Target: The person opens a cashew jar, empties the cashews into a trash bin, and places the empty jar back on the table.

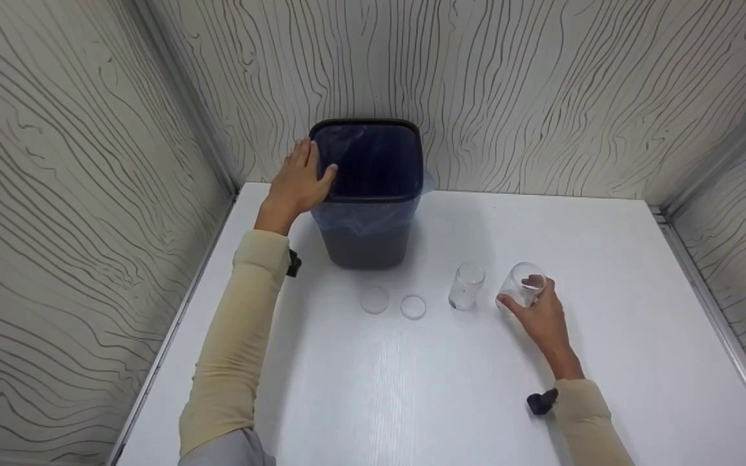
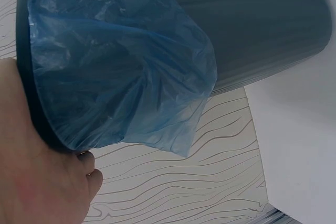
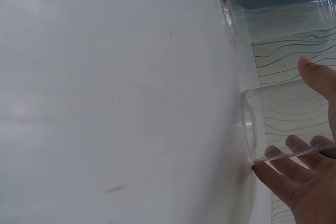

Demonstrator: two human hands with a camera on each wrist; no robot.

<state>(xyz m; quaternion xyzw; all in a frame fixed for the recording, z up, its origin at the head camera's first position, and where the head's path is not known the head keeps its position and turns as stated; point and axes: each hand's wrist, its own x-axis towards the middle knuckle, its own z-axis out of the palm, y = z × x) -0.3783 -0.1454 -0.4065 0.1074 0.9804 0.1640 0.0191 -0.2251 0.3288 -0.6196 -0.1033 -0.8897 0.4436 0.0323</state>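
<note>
A dark bin (image 1: 368, 194) lined with a blue plastic bag (image 2: 121, 61) stands at the back of the white table (image 1: 412, 388). My left hand (image 1: 298, 178) grips the bin's left rim, thumb over the edge. Two clear jars stand in front of the bin: one (image 1: 467, 285) stands free, the other (image 1: 522, 285) is held by my right hand (image 1: 538, 310), fingers curled round it. In the right wrist view the held jar (image 3: 289, 124) sits on the table with the free jar (image 3: 278, 9) beside it.
Two clear round lids (image 1: 374, 299) (image 1: 413, 307) lie flat on the table left of the jars. Wood-grain patterned walls (image 1: 541, 84) close in the table on the left, back and right.
</note>
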